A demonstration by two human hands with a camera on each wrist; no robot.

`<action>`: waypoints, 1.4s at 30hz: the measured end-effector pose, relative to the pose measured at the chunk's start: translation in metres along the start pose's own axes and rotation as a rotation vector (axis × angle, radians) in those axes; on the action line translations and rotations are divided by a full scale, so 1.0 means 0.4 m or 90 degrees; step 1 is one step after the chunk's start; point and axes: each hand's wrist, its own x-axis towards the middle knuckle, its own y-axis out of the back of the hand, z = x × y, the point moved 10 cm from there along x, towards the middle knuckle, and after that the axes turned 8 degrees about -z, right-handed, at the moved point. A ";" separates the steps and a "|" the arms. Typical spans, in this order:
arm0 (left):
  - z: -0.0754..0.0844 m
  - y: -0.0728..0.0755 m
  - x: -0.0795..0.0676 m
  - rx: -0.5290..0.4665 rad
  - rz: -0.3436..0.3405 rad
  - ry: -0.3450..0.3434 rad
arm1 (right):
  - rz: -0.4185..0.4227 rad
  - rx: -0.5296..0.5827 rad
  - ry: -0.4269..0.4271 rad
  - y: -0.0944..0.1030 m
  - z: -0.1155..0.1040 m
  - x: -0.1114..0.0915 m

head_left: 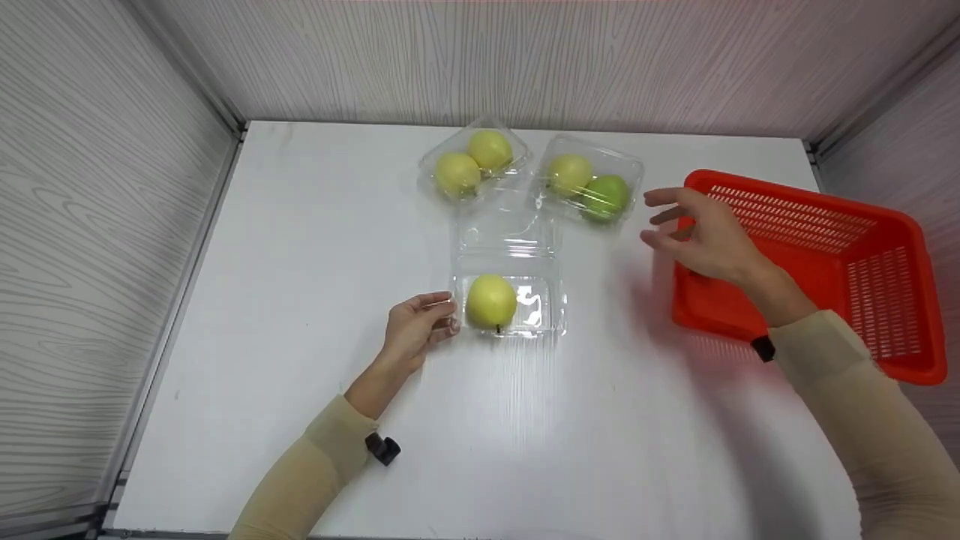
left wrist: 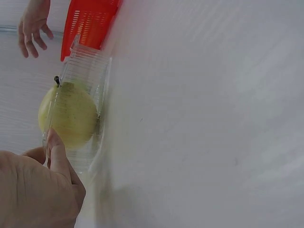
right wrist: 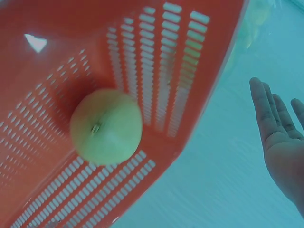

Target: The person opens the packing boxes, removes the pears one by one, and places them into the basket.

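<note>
My left hand point(head_left: 411, 328) pinches the left rim of an open clear plastic clamshell box point(head_left: 531, 300), thumb on one side and fingers on the other. One round yellow pear point(head_left: 491, 301) lies in the left part of its base, stem toward me. The box lid point(head_left: 506, 225) is folded back, away from me. Over the near-left side of the red basket point(head_left: 810, 195) hovers my right hand point(head_left: 709, 232), fingers spread and holding nothing. Within the basket, the right wrist view shows another yellow pear point(right wrist: 107, 127), which my right arm mostly hides in the head view.
Two closed clear boxes stand at the back. The left box point(head_left: 450, 150) holds two yellow pears point(head_left: 457, 175); the right box point(head_left: 626, 161) has a yellow pear point(head_left: 568, 175) and a green fruit point(head_left: 604, 198). Wood-patterned panels point(head_left: 480, 60) enclose the white table point(head_left: 300, 247) at the back and sides.
</note>
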 end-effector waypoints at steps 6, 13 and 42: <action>-0.001 0.001 0.001 -0.005 0.004 -0.002 | -0.004 0.065 0.030 -0.069 -0.038 0.012; -0.002 -0.002 0.003 -0.011 0.000 -0.002 | -0.012 0.136 0.069 -0.163 -0.070 0.026; -0.001 -0.001 -0.001 -0.002 0.010 0.002 | -0.090 0.165 0.089 -0.468 -0.160 0.104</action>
